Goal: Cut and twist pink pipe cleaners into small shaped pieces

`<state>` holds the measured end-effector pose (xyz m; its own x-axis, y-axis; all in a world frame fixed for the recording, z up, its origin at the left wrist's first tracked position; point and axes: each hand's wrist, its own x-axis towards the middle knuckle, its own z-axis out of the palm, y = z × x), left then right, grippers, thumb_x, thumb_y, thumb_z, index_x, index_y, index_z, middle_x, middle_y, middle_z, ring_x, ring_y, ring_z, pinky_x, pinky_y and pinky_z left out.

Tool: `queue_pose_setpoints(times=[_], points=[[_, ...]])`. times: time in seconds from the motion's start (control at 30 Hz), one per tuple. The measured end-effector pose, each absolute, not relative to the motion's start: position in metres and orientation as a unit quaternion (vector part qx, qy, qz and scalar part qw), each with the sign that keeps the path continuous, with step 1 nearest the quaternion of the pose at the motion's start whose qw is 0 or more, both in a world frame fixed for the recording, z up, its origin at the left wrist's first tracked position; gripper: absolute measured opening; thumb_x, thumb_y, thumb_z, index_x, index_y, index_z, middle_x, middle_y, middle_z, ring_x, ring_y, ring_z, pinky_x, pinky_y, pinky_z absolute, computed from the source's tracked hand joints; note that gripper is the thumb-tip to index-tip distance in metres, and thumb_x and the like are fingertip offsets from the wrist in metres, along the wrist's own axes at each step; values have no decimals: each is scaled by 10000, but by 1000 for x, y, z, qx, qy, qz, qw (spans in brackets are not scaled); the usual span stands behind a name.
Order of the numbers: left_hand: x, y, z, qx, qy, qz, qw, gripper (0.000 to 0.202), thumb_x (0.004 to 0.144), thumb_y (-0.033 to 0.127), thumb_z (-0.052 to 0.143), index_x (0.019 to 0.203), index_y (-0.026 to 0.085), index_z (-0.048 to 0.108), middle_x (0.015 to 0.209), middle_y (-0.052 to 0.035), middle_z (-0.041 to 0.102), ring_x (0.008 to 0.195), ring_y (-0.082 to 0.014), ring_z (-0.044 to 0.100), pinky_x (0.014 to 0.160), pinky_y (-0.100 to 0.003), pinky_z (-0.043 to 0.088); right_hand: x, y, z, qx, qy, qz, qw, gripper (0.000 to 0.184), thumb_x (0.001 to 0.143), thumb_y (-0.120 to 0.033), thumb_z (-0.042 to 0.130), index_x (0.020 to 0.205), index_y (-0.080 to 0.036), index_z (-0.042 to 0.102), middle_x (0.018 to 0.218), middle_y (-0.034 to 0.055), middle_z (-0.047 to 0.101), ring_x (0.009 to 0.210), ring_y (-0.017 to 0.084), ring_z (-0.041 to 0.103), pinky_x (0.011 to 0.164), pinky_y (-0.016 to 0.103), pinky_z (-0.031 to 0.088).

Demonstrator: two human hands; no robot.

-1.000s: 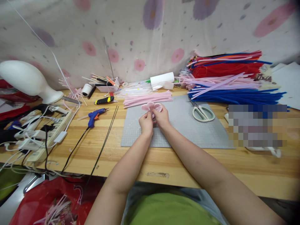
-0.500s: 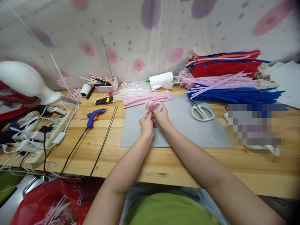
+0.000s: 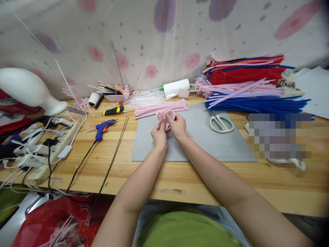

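Between my two hands is a pink looped pipe-cleaner piece point(image 3: 161, 115), its rounded loops showing above the fingers. My left hand point(image 3: 159, 135) pinches its lower left side. The fingers of my right hand point(image 3: 178, 127) are closed on its right side. Both hands are over the grey cutting mat point(image 3: 200, 147), and the fingers hide part of the piece. Just behind them lies a bundle of pale pink pipe cleaners point(image 3: 160, 109). White-handled scissors point(image 3: 221, 124) rest on the mat to the right.
At left are a blue glue gun point(image 3: 102, 128), two thin dark stems point(image 3: 117, 147), a yellow-black utility knife point(image 3: 113, 110) and a power strip point(image 3: 56, 151) with tangled cables. Blue pipe cleaners point(image 3: 259, 104) and red ones point(image 3: 246, 75) are heaped at back right. A red bag point(image 3: 33, 219) hangs below the edge.
My fingers have shifted slightly on the pink piece, and its loops now look more spread. Both hands remain above the mat in nearly the same place.
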<state>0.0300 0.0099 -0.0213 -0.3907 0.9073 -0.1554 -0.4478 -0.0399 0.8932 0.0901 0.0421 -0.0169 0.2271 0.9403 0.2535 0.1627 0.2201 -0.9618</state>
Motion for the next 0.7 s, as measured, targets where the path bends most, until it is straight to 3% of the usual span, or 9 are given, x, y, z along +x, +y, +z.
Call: queue_pose_setpoints(times=[0.27,0.43,0.6,0.7], points=[[30,7,-18,233,470,666,531,184,635,247,647,779,134,661,745,-11,645,656,-89,560,585,-200,452,91,43,-19,-531,-517,330,584,298,685,-473,550,732,-179,564,626,-18,540,577,120,435,568,239,345],[29,10,-17,196,462,682,532,149,659,221,626,782,139,648,752,-12,644,653,-85,564,579,-194,453,87,42,-19,-511,-515,330,604,358,653,-408,592,920,-183,516,858,25,585,708,135,510,668,268,403],[19,17,-12,120,438,724,520,29,671,126,587,688,122,611,662,6,617,576,-65,558,568,-186,447,87,44,-15,-459,-527,428,574,231,626,-332,596,778,-190,497,687,-23,545,589,107,488,588,256,421],[15,18,-9,96,415,729,536,38,683,116,571,681,120,608,680,-10,633,599,-81,589,622,-216,475,87,45,-12,-420,-485,477,601,234,614,-330,612,737,-196,463,664,-41,526,567,97,492,557,249,435]])
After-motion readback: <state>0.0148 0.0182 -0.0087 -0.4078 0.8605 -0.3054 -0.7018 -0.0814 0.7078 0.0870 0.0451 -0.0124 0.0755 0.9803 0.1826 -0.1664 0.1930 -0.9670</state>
